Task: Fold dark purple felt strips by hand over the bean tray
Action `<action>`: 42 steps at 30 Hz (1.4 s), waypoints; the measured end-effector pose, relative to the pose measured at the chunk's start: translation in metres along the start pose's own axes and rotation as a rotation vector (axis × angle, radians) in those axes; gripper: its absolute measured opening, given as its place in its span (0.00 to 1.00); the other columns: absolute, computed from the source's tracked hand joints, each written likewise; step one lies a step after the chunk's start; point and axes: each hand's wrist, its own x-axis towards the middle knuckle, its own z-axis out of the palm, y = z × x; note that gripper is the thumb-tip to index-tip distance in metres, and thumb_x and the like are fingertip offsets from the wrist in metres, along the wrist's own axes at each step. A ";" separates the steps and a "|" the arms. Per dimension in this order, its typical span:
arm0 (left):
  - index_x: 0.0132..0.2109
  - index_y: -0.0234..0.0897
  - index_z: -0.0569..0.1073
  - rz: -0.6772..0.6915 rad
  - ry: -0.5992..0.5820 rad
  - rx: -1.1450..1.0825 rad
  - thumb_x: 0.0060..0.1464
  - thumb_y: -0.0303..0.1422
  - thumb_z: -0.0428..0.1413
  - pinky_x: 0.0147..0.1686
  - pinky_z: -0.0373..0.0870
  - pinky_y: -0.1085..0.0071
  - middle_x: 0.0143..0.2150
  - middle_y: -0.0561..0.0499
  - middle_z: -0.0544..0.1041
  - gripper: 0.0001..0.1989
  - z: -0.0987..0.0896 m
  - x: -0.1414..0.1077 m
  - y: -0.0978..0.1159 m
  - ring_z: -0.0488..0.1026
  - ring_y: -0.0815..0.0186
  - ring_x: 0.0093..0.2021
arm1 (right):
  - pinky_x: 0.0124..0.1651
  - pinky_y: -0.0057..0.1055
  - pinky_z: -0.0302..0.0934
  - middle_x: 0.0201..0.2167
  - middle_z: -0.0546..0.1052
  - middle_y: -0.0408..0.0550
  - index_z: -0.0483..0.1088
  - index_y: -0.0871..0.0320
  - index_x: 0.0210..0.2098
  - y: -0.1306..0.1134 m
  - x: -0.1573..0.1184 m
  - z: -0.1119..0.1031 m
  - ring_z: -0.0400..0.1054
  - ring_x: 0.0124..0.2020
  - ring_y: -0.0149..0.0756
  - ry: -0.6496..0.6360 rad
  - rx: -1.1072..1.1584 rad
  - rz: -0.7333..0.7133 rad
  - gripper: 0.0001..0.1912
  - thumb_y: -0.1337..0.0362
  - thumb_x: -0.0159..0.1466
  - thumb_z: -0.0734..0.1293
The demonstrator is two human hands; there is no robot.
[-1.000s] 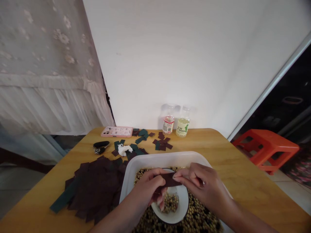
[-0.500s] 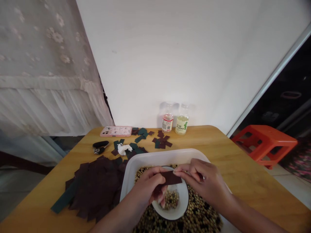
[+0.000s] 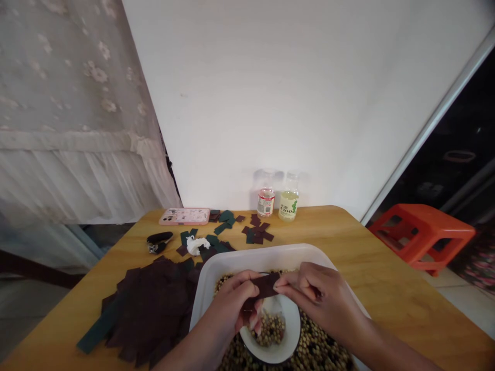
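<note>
Well, both hands' fingers [image 3: 299, 283] pinch a dark strip [image 3: 266, 286] over a white tray [image 3: 263, 256] on a table [image 3: 386, 288] near an orange stool [image 3: 421, 232].

Yellow wooden table top [image 3: 390, 268] is loaded as follows. A phone in a pink case [image 3: 184, 216] and two upright plastic bottles [image 3: 266, 202] are placed along the far edge. A black key fob [image 3: 158, 242] and crumpled white tissue [image 3: 195, 246] are left of centre. Dark maroon and green cut pieces [image 3: 150, 309] are scattered and heaped front left, partly against a white plastic tray [image 3: 247, 260] set front centre.
</note>
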 end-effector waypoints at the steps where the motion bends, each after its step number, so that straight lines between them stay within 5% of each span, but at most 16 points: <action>1: 0.26 0.35 0.67 0.005 0.000 -0.005 0.31 0.32 0.51 0.10 0.57 0.77 0.09 0.59 0.62 0.09 0.000 0.000 0.000 0.53 0.76 0.08 | 0.25 0.21 0.61 0.15 0.65 0.39 0.46 0.55 0.17 0.000 0.000 0.000 0.74 0.28 0.34 -0.001 0.000 -0.006 0.22 0.67 0.58 0.63; 7: 0.28 0.34 0.68 -0.022 -0.096 0.046 0.34 0.30 0.51 0.12 0.59 0.77 0.11 0.59 0.63 0.08 0.002 -0.004 0.001 0.53 0.77 0.09 | 0.24 0.23 0.61 0.15 0.65 0.39 0.45 0.55 0.17 0.002 -0.001 0.000 0.74 0.29 0.36 0.032 0.002 0.050 0.22 0.65 0.59 0.64; 33: 0.27 0.34 0.67 0.031 -0.009 0.012 0.34 0.31 0.51 0.13 0.58 0.76 0.11 0.59 0.62 0.08 0.001 -0.004 0.001 0.55 0.76 0.10 | 0.26 0.24 0.62 0.16 0.67 0.40 0.47 0.55 0.16 0.000 -0.002 0.000 0.74 0.29 0.35 -0.036 0.007 0.006 0.21 0.66 0.59 0.63; 42: 0.30 0.32 0.69 -0.017 -0.125 0.027 0.36 0.29 0.49 0.13 0.58 0.76 0.12 0.58 0.63 0.10 0.001 -0.004 -0.001 0.56 0.75 0.11 | 0.25 0.25 0.63 0.16 0.66 0.40 0.47 0.55 0.16 0.007 -0.003 0.000 0.73 0.29 0.35 0.018 0.008 0.024 0.21 0.68 0.59 0.63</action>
